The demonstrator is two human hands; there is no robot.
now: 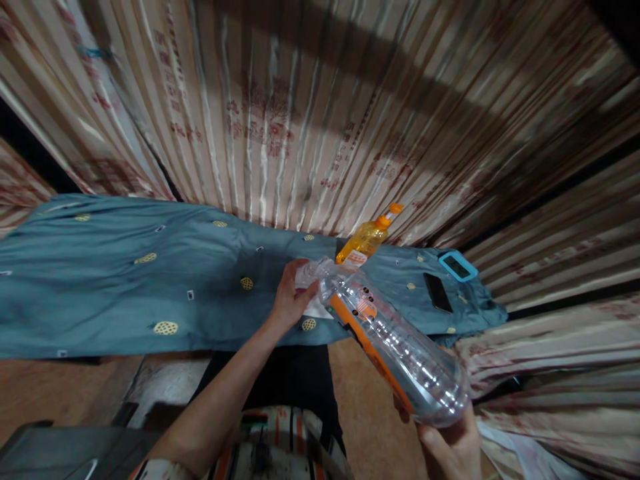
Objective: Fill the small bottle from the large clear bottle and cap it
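Nearest the camera, the right hand (453,450) cups the base of a large clear plastic bottle (400,347), its grip wrapped under the bottom so that fingers show on both sides of it. The bottle lies tilted, base low and near, neck pointing up and away toward the blue cloth (150,280). An orange label strip runs along its lower side. Below and to the left of it there is open brown floor (360,400).

Farther along, the left hand (290,297) reaches across from the lower left, forearm stretched over the dark gap at the cloth's near edge. Its grip is closed around the bottle's neck, fingers curled over the clear top end; the cap itself cannot be made out.

The blue cloth covers a long surface that runs from the left edge of the view to the right, where its corner drops off. To the left of the hands it lies broad and bare apart from its printed spots. Just beyond the bottle's neck lies a small orange bottle (365,241) on its side, near the far edge. To the right lie a dark phone (438,292) and a blue-framed device (457,266), close to the cloth's right corner.

Behind everything hangs a striped curtain (300,113), touching the cloth's far edge.
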